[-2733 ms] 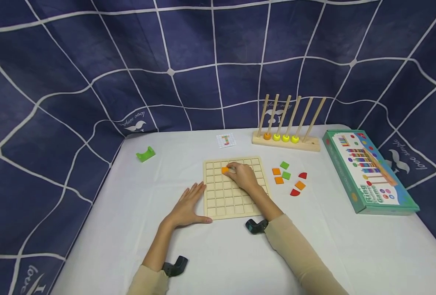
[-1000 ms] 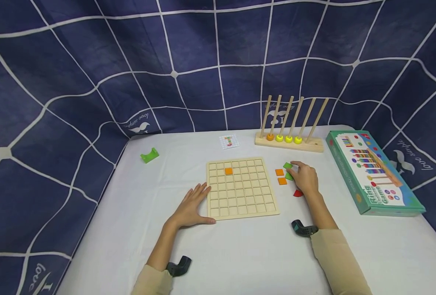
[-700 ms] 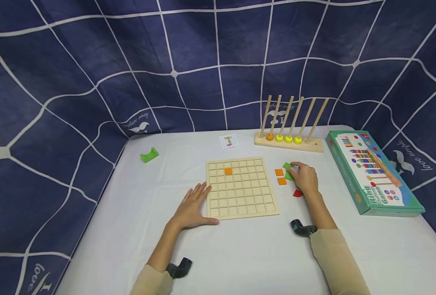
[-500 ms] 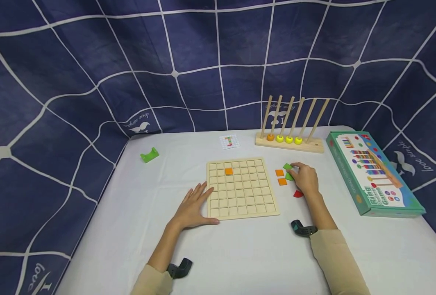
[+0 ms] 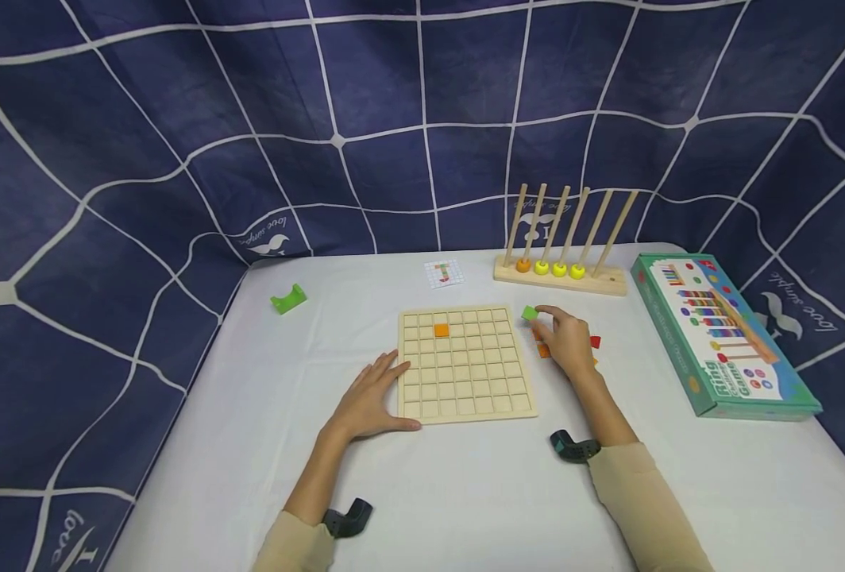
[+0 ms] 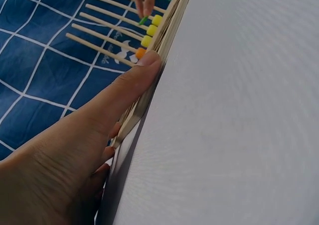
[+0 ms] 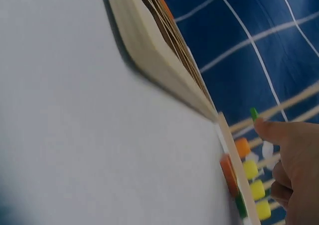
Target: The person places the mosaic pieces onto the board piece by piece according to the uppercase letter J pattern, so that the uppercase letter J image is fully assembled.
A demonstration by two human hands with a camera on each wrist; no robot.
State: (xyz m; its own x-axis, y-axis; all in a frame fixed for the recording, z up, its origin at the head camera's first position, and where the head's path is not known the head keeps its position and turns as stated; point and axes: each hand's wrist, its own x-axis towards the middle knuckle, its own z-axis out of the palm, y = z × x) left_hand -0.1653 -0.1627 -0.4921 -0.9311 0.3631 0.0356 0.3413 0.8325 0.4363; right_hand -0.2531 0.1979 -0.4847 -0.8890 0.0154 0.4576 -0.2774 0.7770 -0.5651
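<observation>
My right hand [image 5: 569, 345] pinches a small green square tile [image 5: 530, 313] between thumb and fingers, just off the right edge of the wooden grid board [image 5: 471, 371]. In the right wrist view that green tile [image 7: 254, 114] shows edge-on at the fingertips, raised above the table. One orange tile [image 5: 441, 330] lies in a cell near the board's upper left. My left hand [image 5: 365, 401] rests spread at the board's lower left, fingers and thumb straight; the left wrist view shows the thumb [image 6: 129, 80] against the board's side. Orange tiles [image 5: 544, 350] lie partly hidden beneath my right hand.
A red piece [image 5: 595, 342] peeks out right of my right hand. Behind the board lies a pattern card [image 5: 444, 274]. A peg stand [image 5: 601, 280] with several rings stands at the back right, beside a green game box [image 5: 726, 338]. A green curved piece [image 5: 289, 299] lies far left.
My right hand first let go of an orange tile on the board, then reached the loose pieces and picked up a green tile, now carried left toward the board. The left hand stayed at the board.
</observation>
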